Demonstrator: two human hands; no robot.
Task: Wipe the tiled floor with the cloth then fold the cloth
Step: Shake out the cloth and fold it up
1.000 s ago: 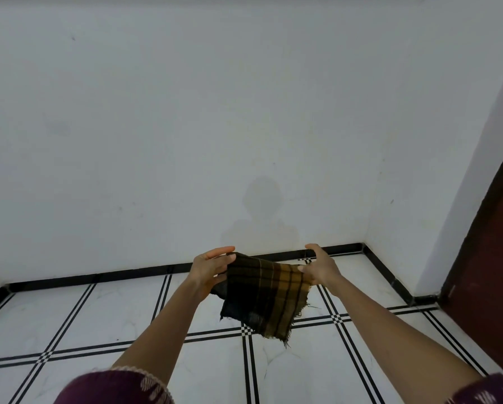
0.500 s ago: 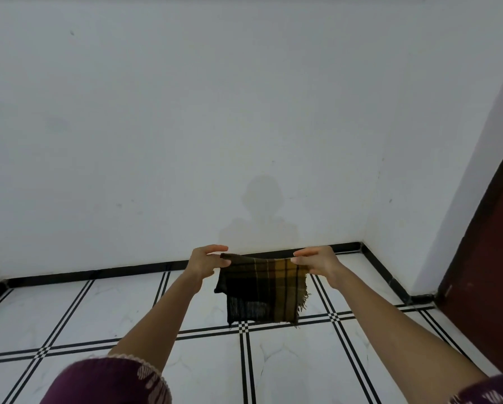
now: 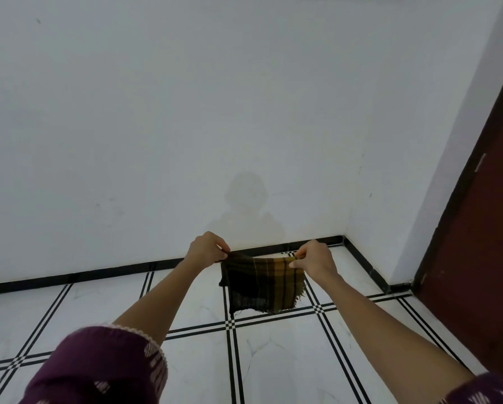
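**Operator:** Where's the cloth [image 3: 263, 284]?

**Spotter:** Centre of the frame, just below the middle. It hangs in the air, clear of the floor [image 3: 104, 304]. It's dark and mustard plaid, and it looks doubled over already.

**Operator:** How will it handle?

**Spotter:** Light and limp, I'd judge. It sags between your hands and drapes straight down, and its right and bottom edges are frayed. Nothing stiff in it, so it goes where its corners go.

**Operator:** And my grip?

**Spotter:** Your left hand [image 3: 206, 249] pinches the top left corner, fingers curled tight against the thumb. Your right hand [image 3: 317, 262] pinches the top right corner the same way. Corners are the places to hold. For another fold, pinch both layers, or the under one may slip.

**Operator:** What's around it?

**Spotter:** A white wall [image 3: 186, 112] fills the upper frame, and a dark door [image 3: 477, 258] stands at the right edge.
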